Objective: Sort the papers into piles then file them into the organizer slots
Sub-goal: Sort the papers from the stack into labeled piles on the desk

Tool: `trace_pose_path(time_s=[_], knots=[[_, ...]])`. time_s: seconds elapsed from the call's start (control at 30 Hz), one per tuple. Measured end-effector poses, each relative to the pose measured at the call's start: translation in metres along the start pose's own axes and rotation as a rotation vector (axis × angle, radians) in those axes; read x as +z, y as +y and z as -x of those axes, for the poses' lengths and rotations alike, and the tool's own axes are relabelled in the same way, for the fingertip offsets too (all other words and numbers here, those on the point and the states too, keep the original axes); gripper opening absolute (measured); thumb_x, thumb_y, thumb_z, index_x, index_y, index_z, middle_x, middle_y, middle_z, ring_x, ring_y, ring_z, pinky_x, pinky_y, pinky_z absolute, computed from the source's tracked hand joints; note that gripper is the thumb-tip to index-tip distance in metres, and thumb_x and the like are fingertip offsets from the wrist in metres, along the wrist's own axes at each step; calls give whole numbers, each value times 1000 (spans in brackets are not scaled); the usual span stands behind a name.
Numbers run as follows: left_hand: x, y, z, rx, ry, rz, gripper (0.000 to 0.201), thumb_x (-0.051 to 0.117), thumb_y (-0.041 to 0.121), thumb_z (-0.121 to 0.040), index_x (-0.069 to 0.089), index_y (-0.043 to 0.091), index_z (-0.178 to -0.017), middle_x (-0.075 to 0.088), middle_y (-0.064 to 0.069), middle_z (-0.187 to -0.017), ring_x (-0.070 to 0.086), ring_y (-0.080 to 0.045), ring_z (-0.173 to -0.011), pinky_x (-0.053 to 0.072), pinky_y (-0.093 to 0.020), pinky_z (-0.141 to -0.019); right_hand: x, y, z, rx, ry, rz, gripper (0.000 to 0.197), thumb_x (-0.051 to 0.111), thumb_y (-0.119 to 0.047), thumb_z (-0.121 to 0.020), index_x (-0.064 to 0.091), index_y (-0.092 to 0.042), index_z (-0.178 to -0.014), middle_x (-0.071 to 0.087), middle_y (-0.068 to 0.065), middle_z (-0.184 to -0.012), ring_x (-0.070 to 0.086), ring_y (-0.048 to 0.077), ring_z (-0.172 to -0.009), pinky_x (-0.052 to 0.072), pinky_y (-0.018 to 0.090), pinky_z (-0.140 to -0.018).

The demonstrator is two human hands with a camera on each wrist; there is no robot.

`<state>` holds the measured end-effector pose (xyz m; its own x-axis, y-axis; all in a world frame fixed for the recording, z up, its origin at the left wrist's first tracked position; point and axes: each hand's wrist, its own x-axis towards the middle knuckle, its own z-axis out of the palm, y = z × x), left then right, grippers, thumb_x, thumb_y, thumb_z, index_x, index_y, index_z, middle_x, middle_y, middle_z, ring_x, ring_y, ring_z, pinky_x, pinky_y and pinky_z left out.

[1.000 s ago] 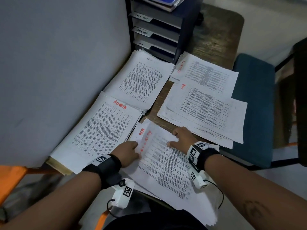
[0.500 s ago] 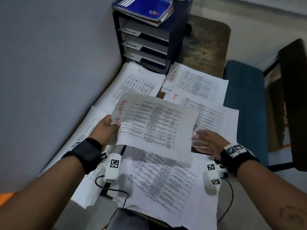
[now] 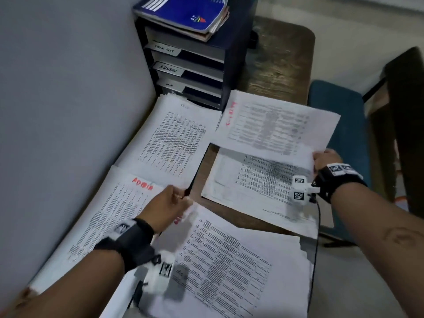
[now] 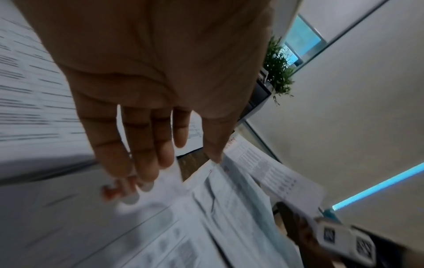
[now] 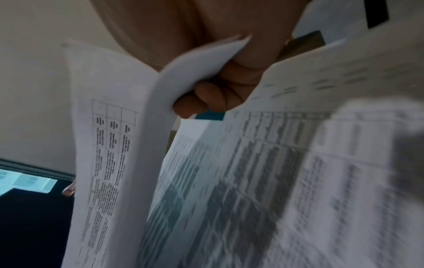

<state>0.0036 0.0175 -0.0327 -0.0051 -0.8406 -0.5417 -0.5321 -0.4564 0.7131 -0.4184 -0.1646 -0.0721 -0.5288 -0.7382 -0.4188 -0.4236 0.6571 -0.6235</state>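
My right hand (image 3: 324, 160) has taken over the sheet with red writing (image 3: 273, 127) that my left hand (image 3: 168, 208) lifted off the near pile (image 3: 229, 262). I now pinch its right edge and hold it out over the far right piles, while my left has dropped back, fingers loose, to the near pile's top corner.

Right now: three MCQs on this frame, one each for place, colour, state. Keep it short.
1. Where does the blue notebook lie?
A on the organizer
B on the chair
C in a slot

2. The word ADMIN on the near left pile is written in:
A black
B red
C green

3. The right hand:
A rests flat on the table
B hangs free
C holds a sheet

A: the notebook sits on the organizer's top.
B: the letters are red.
C: the right wrist view shows fingers curled round paper.
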Motion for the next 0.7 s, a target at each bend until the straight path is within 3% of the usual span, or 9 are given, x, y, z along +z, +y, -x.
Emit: trace_pose_path(time_s=[0.07,0.17,0.23,0.3,0.43,0.53,0.6,0.63,0.7], knots=[[0,-18,11,-9,-71,-161,29,60,51,-91,53,23,-97,68,3,-91,66,-16,-82,51,-30,-69,-8,-11,-19,20,18,-3,43,55,-14,-91,54,-8,-133,62,7,-122,60,29,-113,42,27,-83],[3,-40,27,-60,-115,-321,27,64,53,-87,51,30,-90,64,9,-87,60,-5,-78,40,-19,-63,-11,-22,-45,13,20,12,46,50,-20,-96,47,-5,-139,54,11,-139,54,29,-124,43,29,-90],[9,-51,32,-79,-105,-374,39,68,61,-79,51,32,-98,59,12,-93,57,-4,-81,46,-21,-68,-5,-30,-60,-17,16,50,46,49,-23,-97,46,-4,-140,50,14,-142,52,31,-127,46,28,-87],[17,-60,34,-89,-63,-456,60,71,66,-71,50,26,-111,51,10,-106,54,-6,-90,48,-22,-78,1,-38,-70,-57,16,166,44,52,-19,-96,49,-4,-137,50,17,-141,52,33,-127,45,19,-78],[31,-67,39,-113,21,-587,89,72,70,-63,36,25,-131,38,8,-120,43,-11,-109,43,-23,-90,6,-54,-83,-125,-22,385,40,58,-19,-90,54,-4,-127,51,26,-130,52,41,-120,44,35,-99],[31,-64,43,-151,42,-655,87,74,69,-63,36,23,-126,43,4,-121,45,-16,-110,46,-28,-89,13,-64,-78,-80,55,274,70,63,-40,-90,39,-2,-144,42,26,-144,45,40,-130,38,40,-105],[28,-62,49,-194,35,-700,86,74,68,-64,37,20,-124,48,0,-121,49,-20,-111,48,-33,-87,23,-63,-64,-74,82,232,100,68,-68,-73,40,-4,-143,41,21,-148,46,38,-130,40,41,-103],[26,-62,51,-222,24,-719,87,74,68,-65,38,19,-126,49,-1,-122,49,-21,-112,49,-34,-88,26,-64,-51,-128,57,189,98,68,-73,-66,49,-6,-136,47,21,-144,51,37,-126,41,39,-98],[23,-67,54,-288,-1,-731,94,75,68,-65,38,16,-133,48,-5,-128,49,-24,-118,48,-37,-92,35,-65,-22,-222,-87,138,49,69,-54,-76,63,-16,-107,61,25,-124,63,33,-104,45,35,-84]])
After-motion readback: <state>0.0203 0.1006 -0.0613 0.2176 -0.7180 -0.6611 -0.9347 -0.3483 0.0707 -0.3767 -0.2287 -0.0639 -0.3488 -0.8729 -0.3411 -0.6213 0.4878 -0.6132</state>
